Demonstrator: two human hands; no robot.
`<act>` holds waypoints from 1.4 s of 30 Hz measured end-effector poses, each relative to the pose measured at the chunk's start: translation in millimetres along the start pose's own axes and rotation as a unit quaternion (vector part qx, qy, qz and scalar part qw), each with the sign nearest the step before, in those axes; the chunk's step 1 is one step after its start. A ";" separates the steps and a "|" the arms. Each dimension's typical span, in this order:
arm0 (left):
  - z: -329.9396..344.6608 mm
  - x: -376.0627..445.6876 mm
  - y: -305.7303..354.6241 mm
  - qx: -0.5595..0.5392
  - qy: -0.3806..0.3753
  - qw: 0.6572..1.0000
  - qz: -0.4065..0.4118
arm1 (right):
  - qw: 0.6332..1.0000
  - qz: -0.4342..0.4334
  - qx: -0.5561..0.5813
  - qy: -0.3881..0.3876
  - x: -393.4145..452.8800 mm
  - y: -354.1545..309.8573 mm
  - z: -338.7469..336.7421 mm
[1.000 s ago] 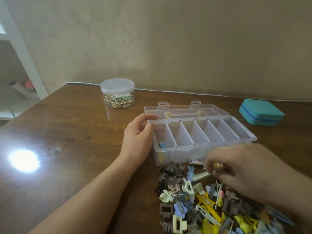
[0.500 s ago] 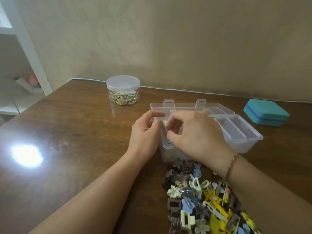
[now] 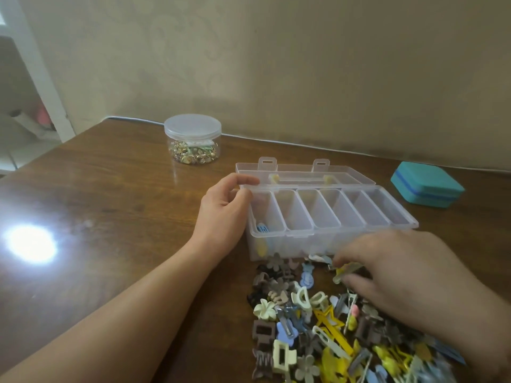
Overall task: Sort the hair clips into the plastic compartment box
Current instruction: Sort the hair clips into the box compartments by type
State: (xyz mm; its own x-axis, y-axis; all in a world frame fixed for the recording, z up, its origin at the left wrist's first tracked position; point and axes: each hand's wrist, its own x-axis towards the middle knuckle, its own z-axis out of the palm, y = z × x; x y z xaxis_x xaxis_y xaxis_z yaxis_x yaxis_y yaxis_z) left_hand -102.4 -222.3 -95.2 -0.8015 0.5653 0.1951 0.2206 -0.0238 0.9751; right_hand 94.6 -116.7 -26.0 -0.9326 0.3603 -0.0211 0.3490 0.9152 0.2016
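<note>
Left hand [image 3: 224,214] grips compartment box [image 3: 331,234] left rim; wide table [image 3: 96,194] beyond. Right hand [image 3: 401,277], blurred, pinches yellow clip [image 3: 344,272]; clip pile [image 3: 301,324] cut off.

A plain beige wall [image 3: 304,64] stands behind the brown wooden worktop [image 3: 96,203], where a bright glare [image 3: 30,244] shines. White shelf [image 3: 33,78] at left.

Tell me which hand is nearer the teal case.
Right. The right hand, pinching a yellow clip over the clip pile, sits in front of the teal case and to its left; the left hand grips the far left end of the compartment box, the whole box between them.
</note>
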 end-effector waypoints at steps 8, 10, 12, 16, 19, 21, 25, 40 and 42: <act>-0.1 -1.2 2.2 0.002 0.002 1.000 0.006 | 1.000 -0.006 0.005 -0.014 4.5 -7.5 8.2; -0.4 -1.2 2.5 0.004 0.005 1.000 0.010 | 1.000 -0.004 0.025 -0.013 4.0 -4.0 6.3; -0.5 -1.6 2.6 -0.002 0.005 1.000 0.006 | 0.999 -0.009 0.045 0.009 3.7 1.0 6.8; -0.6 -1.9 2.7 -0.003 0.003 1.000 -0.003 | 0.994 -0.026 0.106 0.031 2.1 13.2 5.4; -1.4 -2.2 3.7 0.000 -0.004 1.000 -0.010 | 0.962 -0.025 0.265 0.053 3.8 11.7 -11.0; -1.7 -2.4 4.5 -0.007 -0.012 1.000 -0.016 | 0.920 -0.016 0.376 0.110 16.3 5.4 -23.4; -2.5 -2.2 4.7 0.000 -0.010 1.000 -0.012 | 0.869 0.007 0.465 0.169 63.4 -18.3 -31.5; -1.1 -2.6 3.7 0.018 0.001 1.000 -0.015 | 0.993 -0.001 0.115 0.020 5.8 -7.2 -17.0; -0.4 -2.1 3.3 0.020 0.005 1.000 -0.012 | 0.999 0.015 0.036 0.012 5.0 -8.5 -5.7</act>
State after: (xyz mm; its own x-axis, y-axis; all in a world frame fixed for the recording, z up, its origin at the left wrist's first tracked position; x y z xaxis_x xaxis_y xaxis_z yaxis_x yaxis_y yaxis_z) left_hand -100.1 -223.9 -92.3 -0.8128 0.5565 0.1721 0.2229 0.0241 0.9746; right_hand 86.4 -123.7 -22.3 -0.9231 0.3844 0.0078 0.3821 0.9148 0.1309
